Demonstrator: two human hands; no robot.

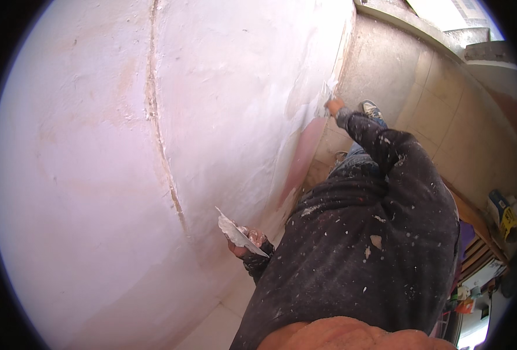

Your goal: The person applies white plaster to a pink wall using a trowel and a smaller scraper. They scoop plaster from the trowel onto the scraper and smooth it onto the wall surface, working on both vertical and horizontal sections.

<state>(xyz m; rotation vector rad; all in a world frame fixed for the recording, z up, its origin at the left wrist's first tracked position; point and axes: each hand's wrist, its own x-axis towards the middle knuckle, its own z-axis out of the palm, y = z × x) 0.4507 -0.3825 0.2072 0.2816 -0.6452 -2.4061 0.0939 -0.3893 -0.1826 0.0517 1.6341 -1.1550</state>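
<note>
My left hand (248, 240) grips a flat plate (232, 227) smeared with pale plaster, held close to the white wall (95, 175). My right hand (335, 106) reaches out to the wall's far right edge, gripping a putty knife (327, 90) against pale plaster there; the blade is small and hard to make out. A rough vertical crack line (151, 87) runs down the wall, and a pink band (302, 157) shows low near the right edge. My dark sleeves and clothing are spattered with white.
A tiled floor (433, 111) lies right of the wall, with a raised ledge (410, 29) at the top. My shoe (372, 111) rests on the floor. At the right are yellow-and-blue packaging (503, 217), a slatted wooden item (474, 256) and a jumble of small objects (465, 297).
</note>
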